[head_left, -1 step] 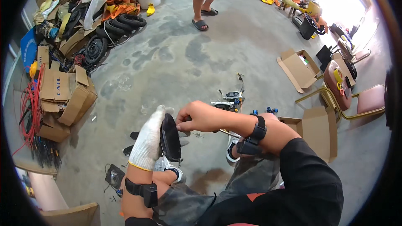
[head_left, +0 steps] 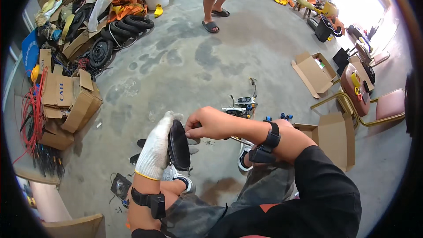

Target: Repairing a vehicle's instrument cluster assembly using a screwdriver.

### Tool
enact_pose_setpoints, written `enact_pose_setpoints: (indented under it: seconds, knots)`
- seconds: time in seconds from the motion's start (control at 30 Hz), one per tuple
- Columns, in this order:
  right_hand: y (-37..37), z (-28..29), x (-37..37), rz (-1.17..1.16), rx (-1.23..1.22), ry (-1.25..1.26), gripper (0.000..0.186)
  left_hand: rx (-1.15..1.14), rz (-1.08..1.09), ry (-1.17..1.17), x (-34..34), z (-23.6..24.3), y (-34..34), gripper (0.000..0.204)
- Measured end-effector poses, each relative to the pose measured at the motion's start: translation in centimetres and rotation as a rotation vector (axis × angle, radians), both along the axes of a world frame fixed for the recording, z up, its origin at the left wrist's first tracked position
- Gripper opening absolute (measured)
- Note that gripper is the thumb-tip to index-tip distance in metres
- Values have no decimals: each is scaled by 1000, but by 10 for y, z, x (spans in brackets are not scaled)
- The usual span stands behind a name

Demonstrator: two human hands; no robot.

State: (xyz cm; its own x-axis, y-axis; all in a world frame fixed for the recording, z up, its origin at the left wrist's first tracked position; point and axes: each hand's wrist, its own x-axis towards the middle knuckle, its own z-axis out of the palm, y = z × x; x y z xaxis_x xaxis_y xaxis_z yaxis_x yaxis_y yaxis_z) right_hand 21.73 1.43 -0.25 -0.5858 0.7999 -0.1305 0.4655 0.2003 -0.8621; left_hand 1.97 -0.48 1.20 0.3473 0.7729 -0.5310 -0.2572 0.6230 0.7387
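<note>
Concrete floor [head_left: 185, 66] w/ scrap pile of tyres [head_left: 125, 28] & cardboard boxes [head_left: 66, 101] far left, open box [head_left: 315, 72] right. Another person's legs [head_left: 216, 0] stand at top. Wearer sits, knees up. Left hand [head_left: 154, 147], in white glove, wraps round a black oval part [head_left: 178, 145], held upright above the lap. Right hand [head_left: 209, 123], bare, fingers curled, pinching the part's top edge. Small blue-capped bits [head_left: 244, 105] on floor just beyond.

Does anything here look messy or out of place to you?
Yes. Only the left hand is gloved; the right hand is bare, both on a black oval part. Empty cardboard boxes lie open on the floor, and tyres sit heaped among clutter.
</note>
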Motion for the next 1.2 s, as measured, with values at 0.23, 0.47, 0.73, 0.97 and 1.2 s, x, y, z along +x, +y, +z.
enact_pose_setpoints:
  seconds: [0.23,0.47,0.73,0.97,1.2]
  knots:
    - [-1,-7,-5,31,337,74,16,-23,-25,-12,-11,0,5,50]
    - [4,-3,12,346,960,-20,18,-29,-31,-85,-9,3,3,41]
    - [-1,0,6,264,810,-3,13,-18,18,-60,-9,-7,2,39]
    - [-5,5,-5,-75,11,42,14,122,-15,104,-6,-10,2,44]
    - [-1,-3,-4,-110,-144,-22,20,251,-82,315,2,10,-5,43]
